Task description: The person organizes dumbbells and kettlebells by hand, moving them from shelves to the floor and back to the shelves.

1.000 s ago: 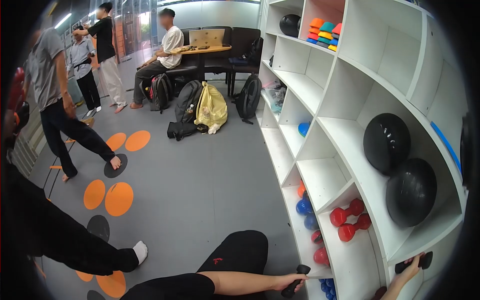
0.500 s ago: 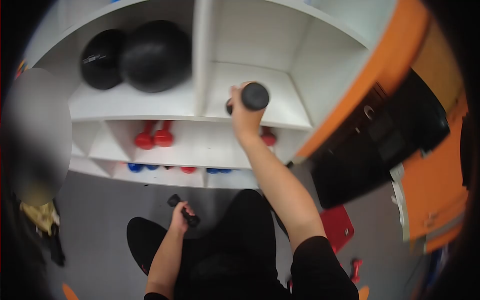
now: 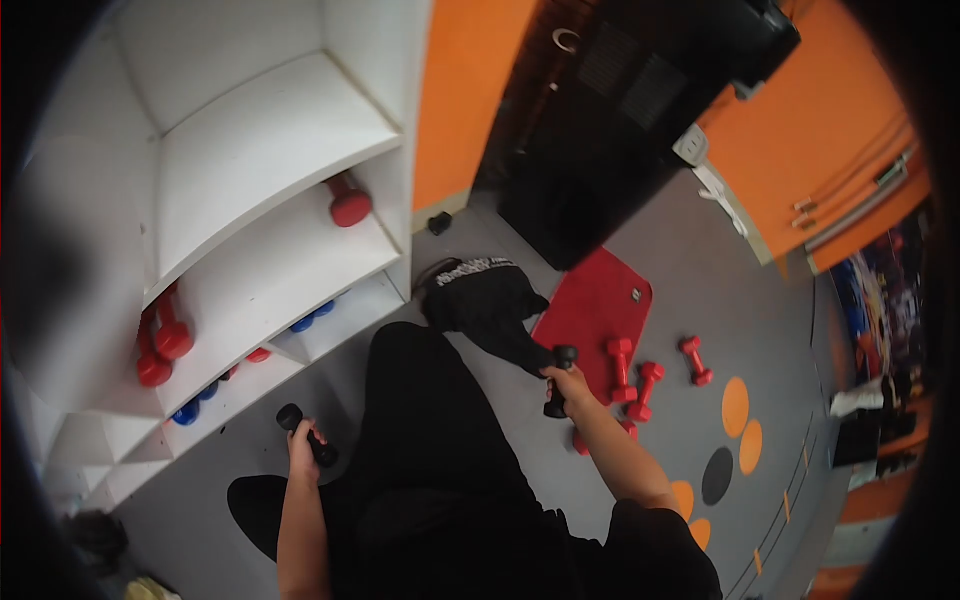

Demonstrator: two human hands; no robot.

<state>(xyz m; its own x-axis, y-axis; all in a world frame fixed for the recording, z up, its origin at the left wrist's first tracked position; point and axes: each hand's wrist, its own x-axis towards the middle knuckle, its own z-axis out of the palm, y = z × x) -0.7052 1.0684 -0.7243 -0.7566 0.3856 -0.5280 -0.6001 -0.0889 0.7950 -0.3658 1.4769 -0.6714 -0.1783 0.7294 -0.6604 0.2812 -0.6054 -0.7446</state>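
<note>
My left hand (image 3: 302, 450) is wrapped round the handle of a small black dumbbell (image 3: 290, 416), low beside my bent leg. My right hand (image 3: 573, 388) grips another black dumbbell (image 3: 565, 357), held above the floor at the near end of a red mat (image 3: 597, 295). Several red dumbbells (image 3: 621, 365) lie on and beside that mat, just right of my right hand. A black garment (image 3: 485, 305) with a patterned band lies on the floor between the shelf and the mat.
A white shelf unit (image 3: 275, 130) stands at the left, with a red dumbbell (image 3: 350, 205) and blue dumbbells (image 3: 312, 316) in its lower compartments. A large black appliance-like box (image 3: 600, 130) stands beyond the mat. Orange floor dots (image 3: 735, 407) are at the right.
The view has swung right, bringing the floor dumbbells into sight. My right hand has come down from the shelf with its dumbbell. My left hand still holds its own.
</note>
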